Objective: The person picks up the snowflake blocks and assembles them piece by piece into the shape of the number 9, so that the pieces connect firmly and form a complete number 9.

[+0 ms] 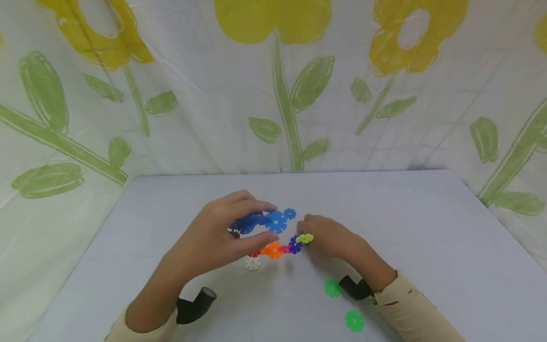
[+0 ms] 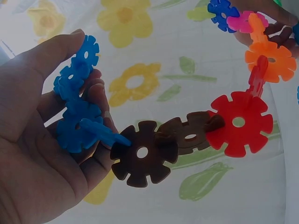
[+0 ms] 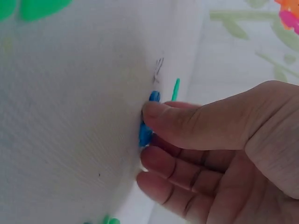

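A chain of notched discs is held up by my left hand (image 1: 222, 228), whose thumb and fingers curl round its blue discs (image 2: 77, 123). From there the chain runs through brown discs (image 2: 142, 154), a red disc (image 2: 226, 133), orange discs (image 1: 275, 250), a pink one (image 1: 286, 249), a dark blue one (image 1: 295, 244) and a yellow-green one (image 1: 305, 239). My right hand (image 1: 329, 235) is low by the table, just right of the yellow-green end. In the right wrist view its thumb and index finger pinch a blue piece (image 3: 145, 134) at the table surface.
Two green discs (image 1: 332, 288) (image 1: 354, 321) lie on the table (image 1: 265, 304) near my right forearm. A white disc (image 1: 252, 263) is below the red part of the chain. Behind the table hangs a curtain (image 1: 205, 109) printed with flowers.
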Action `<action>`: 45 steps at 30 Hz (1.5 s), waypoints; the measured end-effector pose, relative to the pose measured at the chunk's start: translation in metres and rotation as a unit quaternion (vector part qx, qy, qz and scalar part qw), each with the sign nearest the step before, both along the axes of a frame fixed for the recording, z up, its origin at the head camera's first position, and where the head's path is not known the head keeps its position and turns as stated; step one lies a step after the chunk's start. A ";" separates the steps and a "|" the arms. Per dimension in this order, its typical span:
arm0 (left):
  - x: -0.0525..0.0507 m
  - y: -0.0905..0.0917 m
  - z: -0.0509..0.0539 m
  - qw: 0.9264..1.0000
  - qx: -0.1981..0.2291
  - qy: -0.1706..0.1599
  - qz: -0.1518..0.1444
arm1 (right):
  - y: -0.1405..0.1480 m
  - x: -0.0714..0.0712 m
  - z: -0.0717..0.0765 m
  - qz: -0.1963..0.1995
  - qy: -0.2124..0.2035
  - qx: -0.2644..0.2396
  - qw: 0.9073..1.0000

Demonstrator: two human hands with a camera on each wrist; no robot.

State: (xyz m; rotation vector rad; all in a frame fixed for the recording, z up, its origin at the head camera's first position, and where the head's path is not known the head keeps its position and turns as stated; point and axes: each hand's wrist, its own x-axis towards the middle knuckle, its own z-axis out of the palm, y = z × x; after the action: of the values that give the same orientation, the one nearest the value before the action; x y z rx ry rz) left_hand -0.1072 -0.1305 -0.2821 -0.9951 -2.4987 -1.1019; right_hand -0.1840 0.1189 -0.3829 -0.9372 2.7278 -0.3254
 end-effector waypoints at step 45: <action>-0.004 0.005 -0.005 0.999 -0.012 -0.033 -0.007 | 0.007 0.048 0.077 0.134 0.067 -0.420 0.895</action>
State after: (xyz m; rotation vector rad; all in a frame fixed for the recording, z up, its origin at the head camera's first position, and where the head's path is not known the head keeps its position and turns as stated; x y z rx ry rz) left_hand -0.1108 -0.1254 -0.2867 -1.0011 -2.5673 -1.1294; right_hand -0.1362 0.1259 -0.3063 -1.5515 2.4864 -1.4999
